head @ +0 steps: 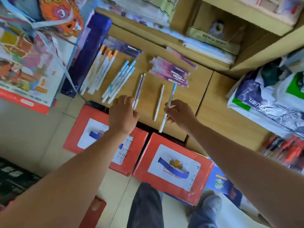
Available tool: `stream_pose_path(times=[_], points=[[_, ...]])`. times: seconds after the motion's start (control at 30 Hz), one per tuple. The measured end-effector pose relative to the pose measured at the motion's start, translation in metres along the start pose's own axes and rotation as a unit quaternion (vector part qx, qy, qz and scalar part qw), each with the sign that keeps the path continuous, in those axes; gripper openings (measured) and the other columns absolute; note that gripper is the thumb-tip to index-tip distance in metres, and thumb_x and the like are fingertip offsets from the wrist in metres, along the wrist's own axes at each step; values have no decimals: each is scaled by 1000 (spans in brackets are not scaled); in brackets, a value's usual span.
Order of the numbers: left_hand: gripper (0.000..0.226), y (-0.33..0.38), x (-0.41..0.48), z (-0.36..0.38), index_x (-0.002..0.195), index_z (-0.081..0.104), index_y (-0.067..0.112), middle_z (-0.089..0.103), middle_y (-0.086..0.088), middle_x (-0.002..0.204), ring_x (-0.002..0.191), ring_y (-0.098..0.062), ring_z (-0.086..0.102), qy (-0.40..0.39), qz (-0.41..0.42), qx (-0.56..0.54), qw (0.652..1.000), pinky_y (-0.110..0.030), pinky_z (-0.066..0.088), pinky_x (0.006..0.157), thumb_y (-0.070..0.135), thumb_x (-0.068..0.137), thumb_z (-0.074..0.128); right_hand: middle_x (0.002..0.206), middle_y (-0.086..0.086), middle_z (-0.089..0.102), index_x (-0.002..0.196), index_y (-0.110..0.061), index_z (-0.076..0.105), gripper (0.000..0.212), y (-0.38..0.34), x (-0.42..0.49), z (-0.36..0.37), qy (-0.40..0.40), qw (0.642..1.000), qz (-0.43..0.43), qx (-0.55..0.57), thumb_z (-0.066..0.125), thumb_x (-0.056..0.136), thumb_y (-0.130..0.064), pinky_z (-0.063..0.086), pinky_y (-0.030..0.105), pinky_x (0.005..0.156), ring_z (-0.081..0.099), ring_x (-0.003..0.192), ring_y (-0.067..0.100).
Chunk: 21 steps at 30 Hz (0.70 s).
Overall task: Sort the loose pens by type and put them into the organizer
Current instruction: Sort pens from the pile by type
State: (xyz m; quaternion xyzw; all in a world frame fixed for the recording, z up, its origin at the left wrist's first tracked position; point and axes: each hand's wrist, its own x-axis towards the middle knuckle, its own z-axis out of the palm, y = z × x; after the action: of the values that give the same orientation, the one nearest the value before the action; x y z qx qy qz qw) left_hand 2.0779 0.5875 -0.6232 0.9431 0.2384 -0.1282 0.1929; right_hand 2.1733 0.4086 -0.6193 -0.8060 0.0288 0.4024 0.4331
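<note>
Take the lone white pen (159, 102) in the middle of the wooden desktop (194, 96) as the marker. Just right of it, the right hand (179, 113) pinches a blue-capped pen (170, 99) at mid-barrel, thumb and fingers curled round it, cap pointing away from the person. Just left of the white pen, the left hand (122, 112) hangs over the near end of a pair of slim pens (139, 86), fingers bent down; whether it grips them cannot be told. Further left lie the blue-capped bundle (120, 79), then the orange-capped bundle (102, 69). Beyond the white pen and to its right sits the purple pile (171, 71). Sorting looks nearly done, and the held pen likely belongs with the blue bundle. No organizer is plainly recognisable, so loading looks not yet begun.
</note>
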Motion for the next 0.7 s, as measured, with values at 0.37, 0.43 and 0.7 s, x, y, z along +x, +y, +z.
stream_pose_path(times=[0.37,0.43,0.7], points=[[57,-75,51,-11,143,35,4,40,-20,142,127,-39,39,-22,-34,-49,998,-46,36,103,16,91,54,64,12,62,92,-7,51,19,-84,77,100,-2,1000,13,21,68,84,-4,55,28,46,63,44,14],[52,-79,55,-12,140,40,2,44,-23,135,121,-40,43,-14,-20,-60,998,-45,38,101,15,91,54,63,8,62,97,-9,46,27,-91,85,113,14,999,28,-14,69,83,-7,59,36,60,66,51,19],[48,-81,61,-15,138,42,6,44,-18,133,120,-33,43,-10,4,-73,997,-40,41,98,17,93,54,83,12,71,104,-9,45,29,-95,95,129,42,997,30,-54,63,81,-8,59,45,66,71,69,28]])
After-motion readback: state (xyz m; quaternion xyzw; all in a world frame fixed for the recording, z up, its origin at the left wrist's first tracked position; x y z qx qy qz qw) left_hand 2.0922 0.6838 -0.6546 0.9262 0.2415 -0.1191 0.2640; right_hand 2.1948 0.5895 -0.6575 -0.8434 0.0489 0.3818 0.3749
